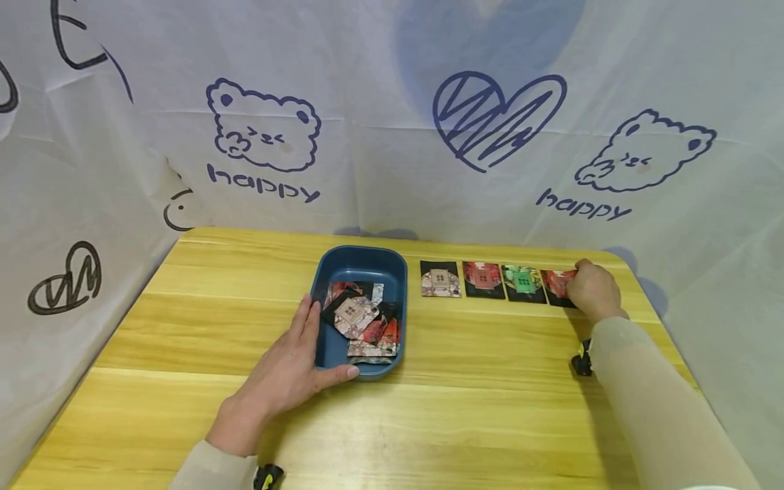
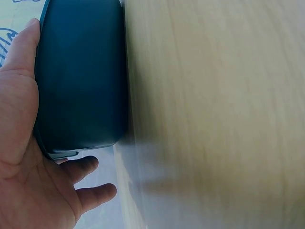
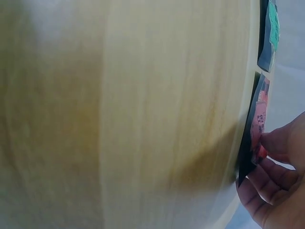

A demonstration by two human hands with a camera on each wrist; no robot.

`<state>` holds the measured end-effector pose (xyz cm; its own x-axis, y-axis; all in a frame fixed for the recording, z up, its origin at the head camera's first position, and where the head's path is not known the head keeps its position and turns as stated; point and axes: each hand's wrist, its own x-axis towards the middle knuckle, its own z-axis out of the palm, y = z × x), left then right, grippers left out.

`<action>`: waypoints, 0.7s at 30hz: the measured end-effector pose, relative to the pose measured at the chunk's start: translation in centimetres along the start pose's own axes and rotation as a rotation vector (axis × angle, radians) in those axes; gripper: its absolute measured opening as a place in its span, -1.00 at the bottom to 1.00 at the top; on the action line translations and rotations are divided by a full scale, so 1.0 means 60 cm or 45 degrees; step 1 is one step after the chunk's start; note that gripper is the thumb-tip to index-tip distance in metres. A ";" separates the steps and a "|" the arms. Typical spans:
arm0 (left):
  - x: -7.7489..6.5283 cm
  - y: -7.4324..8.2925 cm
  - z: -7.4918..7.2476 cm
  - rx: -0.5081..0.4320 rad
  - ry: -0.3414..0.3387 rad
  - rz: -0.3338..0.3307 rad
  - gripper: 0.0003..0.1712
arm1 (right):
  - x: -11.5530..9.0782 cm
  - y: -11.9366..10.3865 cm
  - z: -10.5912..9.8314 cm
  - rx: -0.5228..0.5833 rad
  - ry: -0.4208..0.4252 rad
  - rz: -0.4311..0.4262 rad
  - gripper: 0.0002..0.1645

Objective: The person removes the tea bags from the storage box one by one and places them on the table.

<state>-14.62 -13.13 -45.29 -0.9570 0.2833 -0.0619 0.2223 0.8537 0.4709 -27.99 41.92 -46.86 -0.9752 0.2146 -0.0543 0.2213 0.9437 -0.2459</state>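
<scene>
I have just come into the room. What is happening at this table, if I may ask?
A person is working with small packets at a wooden table. The right hand pinches the red packet at the right end of a row, beside three other packets lying flat. The left hand rests against a blue box, with its thumb at the near edge. Inside the box, more packets lie in a loose pile.

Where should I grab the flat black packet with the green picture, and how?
Probably best to pinch the flat black green-pictured packet by its near edge, coming from the person's side: black red-pictured packets sit close on its left and right, but bare yellow wooden table lies in front.
</scene>
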 end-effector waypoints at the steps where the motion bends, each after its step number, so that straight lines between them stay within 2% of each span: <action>1: 0.000 0.000 0.000 0.000 0.002 0.001 0.54 | 0.000 -0.001 0.000 -0.004 0.004 0.000 -0.41; 16: 0.001 0.000 0.000 0.009 0.001 0.004 0.55 | -0.001 0.001 0.002 0.006 0.019 -0.004 -0.41; 21: 0.002 -0.001 0.001 0.009 0.000 0.007 0.56 | -0.007 -0.003 0.002 0.034 0.057 -0.012 -0.43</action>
<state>-14.74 -13.09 -45.36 -0.9559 0.2877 -0.0596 0.2284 0.8552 0.4653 -27.60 41.60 -46.92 -0.9760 0.2176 -0.0089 0.2117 0.9388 -0.2717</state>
